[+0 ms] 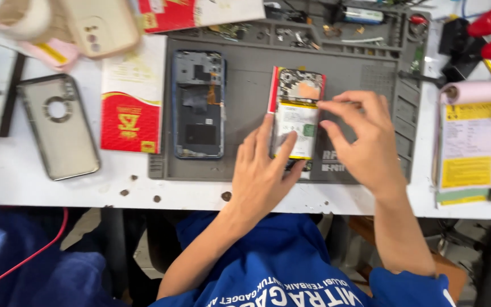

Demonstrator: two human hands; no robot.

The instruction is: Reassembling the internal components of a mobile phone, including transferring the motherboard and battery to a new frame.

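We steady the opened phone (pixel 296 113) on the grey mat (pixel 245 85): left hand (pixel 262 170) braces it flat, right hand (pixel 365 139) pinches its battery's top edge.

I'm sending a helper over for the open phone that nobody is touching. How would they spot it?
Find the grey work mat on the white table. On its left half lies the opened phone, blue-rimmed, insides exposed. Unlike the phone with the battery, no hands touch it.

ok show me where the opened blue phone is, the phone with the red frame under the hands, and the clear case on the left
opened blue phone (pixel 199 105), head view, on its exposed inner middle.
red-framed phone (pixel 298 108), head view, on the pale battery's upper part.
clear case (pixel 63 142), head view, on its flat back below the ring.
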